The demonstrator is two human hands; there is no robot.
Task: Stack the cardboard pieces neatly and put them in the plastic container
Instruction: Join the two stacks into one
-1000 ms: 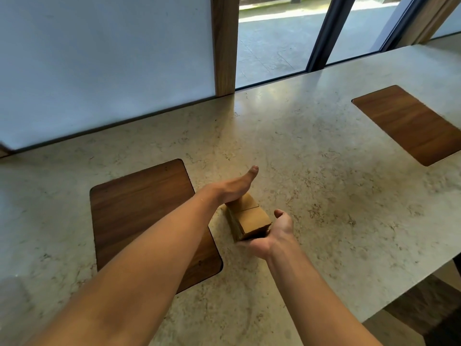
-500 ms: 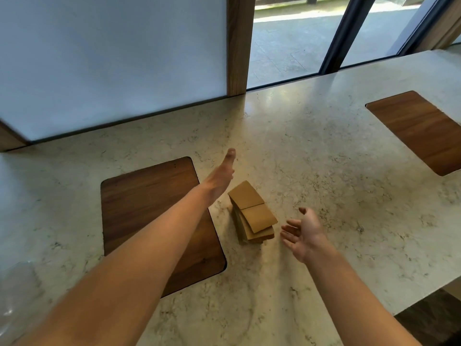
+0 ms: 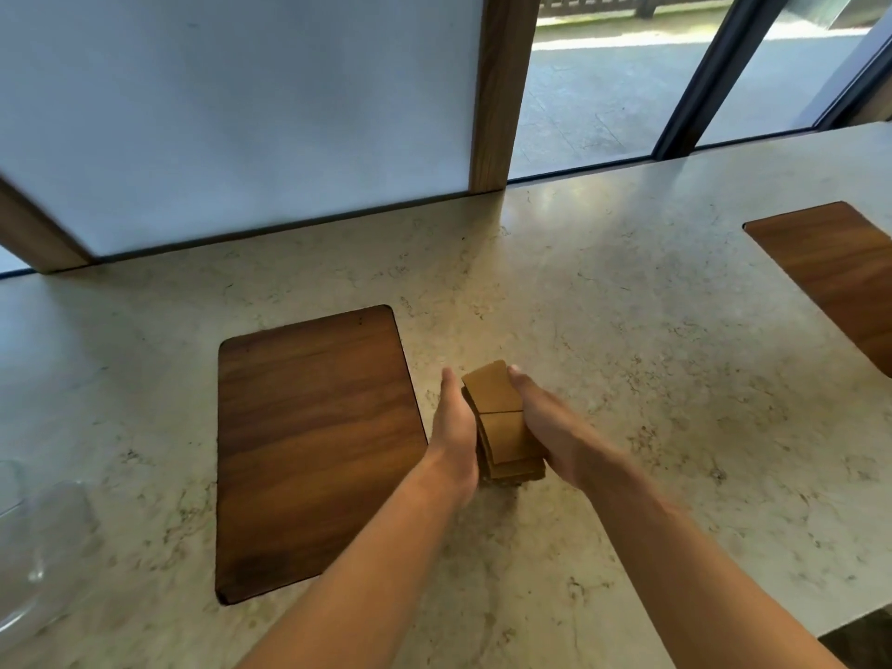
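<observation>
A small stack of brown cardboard pieces (image 3: pixel 502 422) rests on the stone counter, its top pieces slightly shifted out of line. My left hand (image 3: pixel 451 437) presses flat against the stack's left side. My right hand (image 3: pixel 550 432) presses against its right side, so the stack is squeezed between both palms. A clear plastic container (image 3: pixel 34 548) sits at the far left edge of the view, only partly visible and blurred.
A dark wooden inset panel (image 3: pixel 313 446) lies in the counter just left of the stack. A second wooden panel (image 3: pixel 835 272) is at the far right. A window frame post (image 3: pixel 497 89) stands behind. The counter's front edge runs at the lower right.
Both hands were spread apart from the stack half a second ago. They have now closed in and press its two sides.
</observation>
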